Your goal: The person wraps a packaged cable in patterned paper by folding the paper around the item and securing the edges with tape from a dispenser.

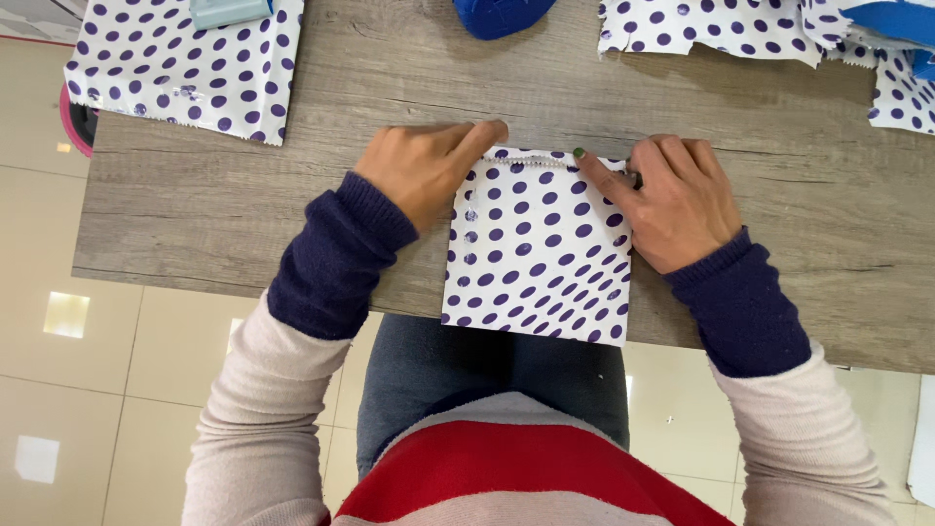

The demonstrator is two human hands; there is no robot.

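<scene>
Head view: left hand (424, 168), right hand (672, 200) press polka-dot paper bag (538, 255); contents unclear.

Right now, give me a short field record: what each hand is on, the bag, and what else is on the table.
left hand: pressing top left edge of polka-dot paper bag
right hand: fingers on bag's top right edge
bag: flat, white with purple dots, overhanging near edge of wooden table
nearby: more dotted bags, blue object

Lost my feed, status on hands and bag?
Left hand and right hand pressing top fold of polka-dot paper bag. Bag flat on wooden table. Nothing obstructing.
</scene>
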